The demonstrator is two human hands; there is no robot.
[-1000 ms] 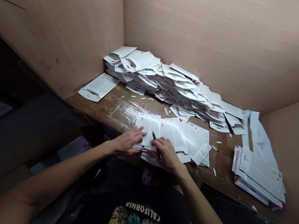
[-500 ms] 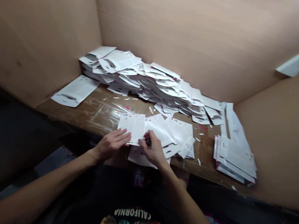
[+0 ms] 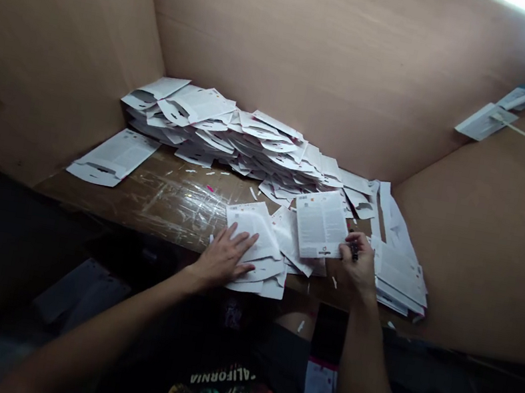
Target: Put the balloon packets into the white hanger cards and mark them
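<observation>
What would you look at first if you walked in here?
The big messy heap of white printed cards against the back wall catches the eye first. In front, the left hand lies flat on loose cards, while the right hand grips a black pen beside a card.

Pen nearly buried in the right hand, print on the card beside those fingers too tiny to read!

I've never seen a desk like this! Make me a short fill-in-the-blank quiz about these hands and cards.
The right hand grips a black ____.
The hand lying flat on the printed cards is the ____ one.
The big heap of cards sits on a table top made of ____.

Missing words: pen; left; wood.
</observation>
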